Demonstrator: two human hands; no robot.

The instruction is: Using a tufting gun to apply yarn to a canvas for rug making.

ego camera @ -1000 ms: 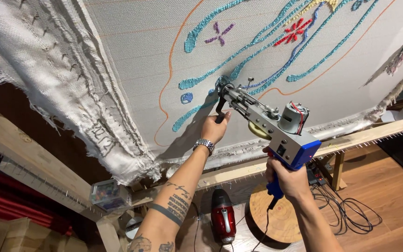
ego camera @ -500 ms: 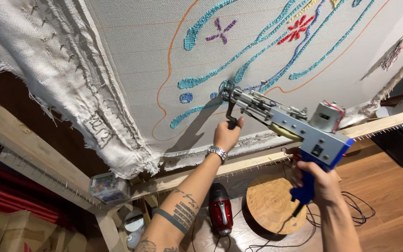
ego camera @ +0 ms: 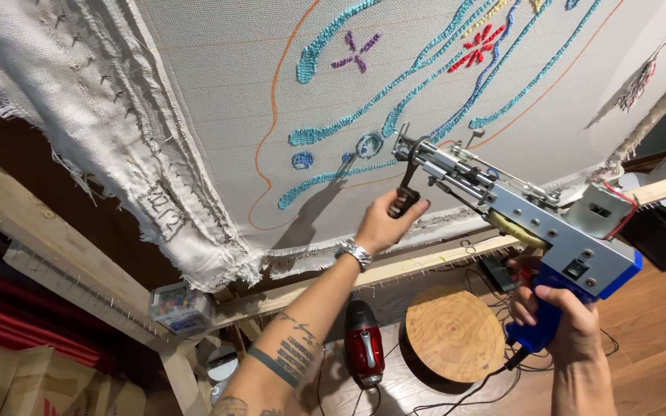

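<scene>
Hands (ego camera: 385, 223) and tufting gun (ego camera: 518, 208) lower, rightward

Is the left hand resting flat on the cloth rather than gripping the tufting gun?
No: the left hand is closed around the black front handle of the tufting gun, clear of the cloth.

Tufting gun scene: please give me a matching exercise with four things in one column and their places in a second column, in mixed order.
Things:
1. left hand
2. right hand
3. wood slice
4. pin box

Places:
A. on the floor
B. on the blue grip
C. on the frame's corner
D. on the black front handle

Pairs: 1-D, 2-B, 3-A, 4-C
</scene>
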